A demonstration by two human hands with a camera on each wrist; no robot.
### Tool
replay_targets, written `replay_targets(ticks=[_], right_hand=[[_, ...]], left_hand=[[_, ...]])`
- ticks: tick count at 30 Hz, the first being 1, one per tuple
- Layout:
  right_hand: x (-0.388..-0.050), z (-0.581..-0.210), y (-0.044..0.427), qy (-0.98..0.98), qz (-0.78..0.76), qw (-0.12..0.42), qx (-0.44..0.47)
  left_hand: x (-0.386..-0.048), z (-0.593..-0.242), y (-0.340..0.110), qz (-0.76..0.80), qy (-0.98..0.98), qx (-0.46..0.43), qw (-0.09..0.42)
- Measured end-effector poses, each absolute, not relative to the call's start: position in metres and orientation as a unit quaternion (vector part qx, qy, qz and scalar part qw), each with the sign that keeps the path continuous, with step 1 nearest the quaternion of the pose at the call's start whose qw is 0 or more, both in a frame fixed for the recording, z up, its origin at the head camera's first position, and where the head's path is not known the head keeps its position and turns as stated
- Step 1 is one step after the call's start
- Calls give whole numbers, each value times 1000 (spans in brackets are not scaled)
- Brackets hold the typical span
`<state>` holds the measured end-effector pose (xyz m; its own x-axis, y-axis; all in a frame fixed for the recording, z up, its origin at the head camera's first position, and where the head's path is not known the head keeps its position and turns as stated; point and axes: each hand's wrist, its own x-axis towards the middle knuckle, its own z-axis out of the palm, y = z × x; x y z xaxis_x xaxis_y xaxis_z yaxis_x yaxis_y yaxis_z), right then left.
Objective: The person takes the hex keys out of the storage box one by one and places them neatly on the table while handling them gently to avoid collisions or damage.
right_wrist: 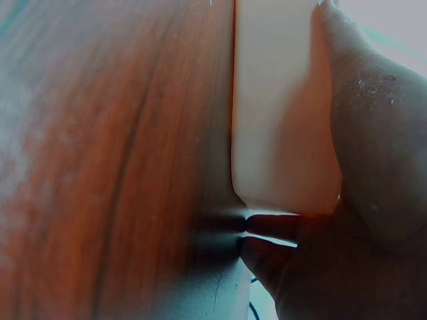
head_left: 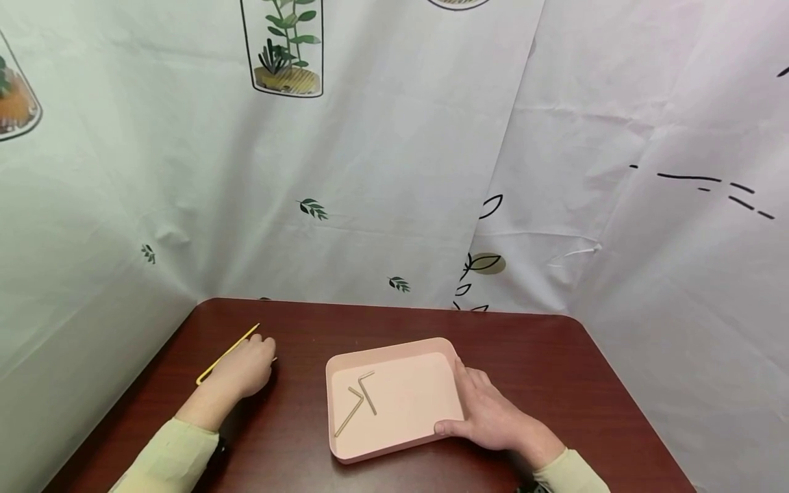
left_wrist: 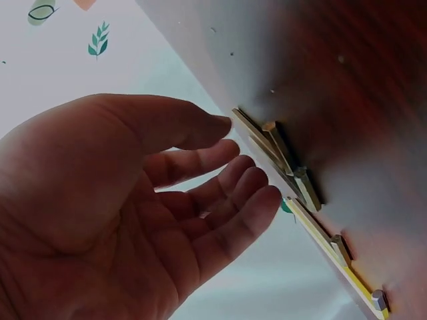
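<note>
My left hand [head_left: 246,366] hovers low over the left part of the table, its fingers loosely bent around nothing. Close to its fingertips in the left wrist view lie several brass-coloured hex keys [left_wrist: 283,150], and a yellow hex key [head_left: 228,354] is on the table alongside. In the head view the hand hides most of the brass ones. At the right end of a shallow pink tray [head_left: 394,448], my right hand [head_left: 493,414] holds its near corner, thumb at the front wall and fingers along the end. Two brass hex keys [head_left: 350,415] lie in the tray's left half.
The dark red-brown wooden table [head_left: 296,424] has rounded far corners. White curtains [head_left: 382,171] with printed leaves and jars hang behind it and at both sides.
</note>
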<state>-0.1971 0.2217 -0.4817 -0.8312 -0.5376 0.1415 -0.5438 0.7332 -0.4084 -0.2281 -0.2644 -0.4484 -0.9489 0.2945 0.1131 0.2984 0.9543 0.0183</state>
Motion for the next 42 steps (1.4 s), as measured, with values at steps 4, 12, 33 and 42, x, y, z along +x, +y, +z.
replay_targets(ticks=[4,12,33,42], right_hand=[[-197,-481,222,-930,223,7,291],[-197,-482,222,-931,221,9,292],[-196,-482,222,-931,213,16,297],[-195,-481,222,-927,220,23,304]], left_hand=[[-228,-445,-259,-19,-988,-141,60],[-227,-447,-245,-37,-988,-129,80],[-221,-442,-221,-23,-971,-176,158],[-220,-439,-210,-33,-965,-198,166]])
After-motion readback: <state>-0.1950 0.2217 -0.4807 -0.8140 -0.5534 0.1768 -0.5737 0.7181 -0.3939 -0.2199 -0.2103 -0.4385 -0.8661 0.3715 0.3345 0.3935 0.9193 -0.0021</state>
